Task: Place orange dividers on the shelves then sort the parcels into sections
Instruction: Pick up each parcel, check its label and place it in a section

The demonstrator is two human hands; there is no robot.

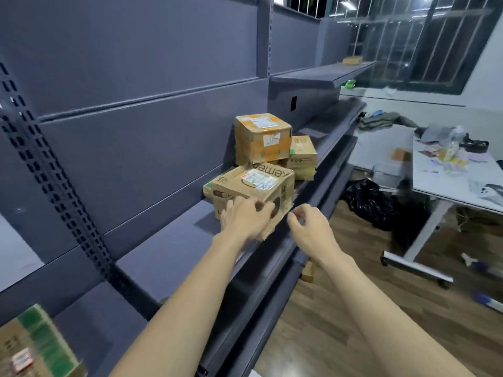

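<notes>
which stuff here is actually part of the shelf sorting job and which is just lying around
Part of the job:
- shelf
- nearest parcel, left hand on its front
- top parcel
- parcel behind
- right hand, holding nothing
No orange dividers in view.

Lying about:
- white table with clutter
- black bag on the floor
- green-labelled box, bottom left

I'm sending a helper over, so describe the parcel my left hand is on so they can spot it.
On the dark grey shelf, find the cluster of cardboard parcels. It is the nearest parcel, under the left hand. Unlike the box stacked behind, it sits nearest the shelf's front edge.
</notes>
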